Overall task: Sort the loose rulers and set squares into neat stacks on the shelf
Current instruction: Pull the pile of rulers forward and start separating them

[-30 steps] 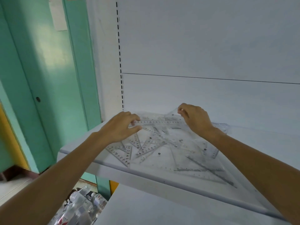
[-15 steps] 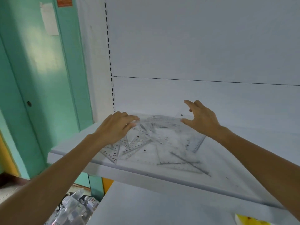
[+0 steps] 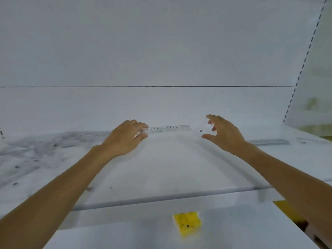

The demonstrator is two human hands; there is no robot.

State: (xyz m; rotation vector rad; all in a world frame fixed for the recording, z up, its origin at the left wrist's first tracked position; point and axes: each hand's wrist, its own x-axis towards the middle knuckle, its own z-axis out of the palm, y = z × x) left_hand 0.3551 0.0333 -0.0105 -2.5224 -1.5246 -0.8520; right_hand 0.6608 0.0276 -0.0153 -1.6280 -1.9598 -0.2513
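Observation:
A clear plastic ruler [image 3: 168,129] with black numbers lies flat near the back of the white shelf [image 3: 161,169]. My left hand [image 3: 125,137] pinches its left end between thumb and fingers. My right hand [image 3: 222,133] hovers just past the ruler's right end, fingers spread and holding nothing. A blurred heap of clear rulers and set squares [image 3: 36,151] lies at the left of the shelf. Another clear ruler [image 3: 269,141] lies at the right.
The shelf's front edge [image 3: 170,196] runs across below my arms. On the lower shelf sits a yellow sponge-like block [image 3: 186,223], with a yellow object [image 3: 287,211] at the right. A slotted upright [image 3: 305,60] bounds the right side.
The view swung right, so the heap now sits at the left. My left hand carried one ruler out of the heap to the shelf's back. My right hand left the heap and opened.

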